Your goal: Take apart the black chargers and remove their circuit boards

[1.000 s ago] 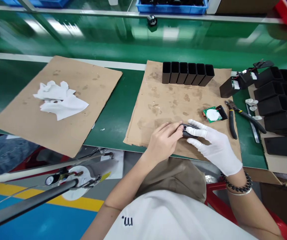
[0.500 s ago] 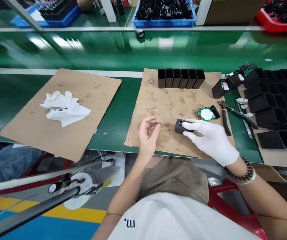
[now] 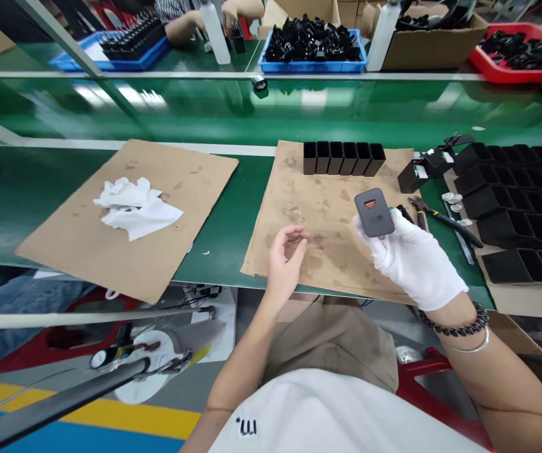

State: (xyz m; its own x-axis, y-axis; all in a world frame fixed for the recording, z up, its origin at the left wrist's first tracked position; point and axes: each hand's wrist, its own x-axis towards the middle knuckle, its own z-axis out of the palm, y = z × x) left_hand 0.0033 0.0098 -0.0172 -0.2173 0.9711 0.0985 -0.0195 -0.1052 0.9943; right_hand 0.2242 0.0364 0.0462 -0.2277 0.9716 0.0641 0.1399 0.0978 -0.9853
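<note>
My right hand (image 3: 407, 261), in a white glove, grips a small black plastic case (image 3: 373, 212) and holds it up above the cardboard sheet (image 3: 337, 233). One flat face of the case is turned up, with a small slot showing orange inside. My bare left hand (image 3: 286, 258) hovers over the front of the same cardboard, fingers loosely curled, thumb apart and nothing in them. Behind my right hand the green circuit board is mostly hidden. At the back of the cardboard stands a row of open black housings (image 3: 341, 158).
Cutting pliers (image 3: 445, 219) and tweezers lie to the right, beside rows of black housings (image 3: 507, 207). Two housings with wires (image 3: 424, 170) stand behind them. White gloves (image 3: 136, 207) rest on the left cardboard. Beyond the green channel, a blue tray (image 3: 311, 66) holds black parts; a co-worker's hands are there.
My right hand has lifted the black case off the cardboard and turned its slotted face up. My left hand has hardly moved. The view has tilted slightly upward.
</note>
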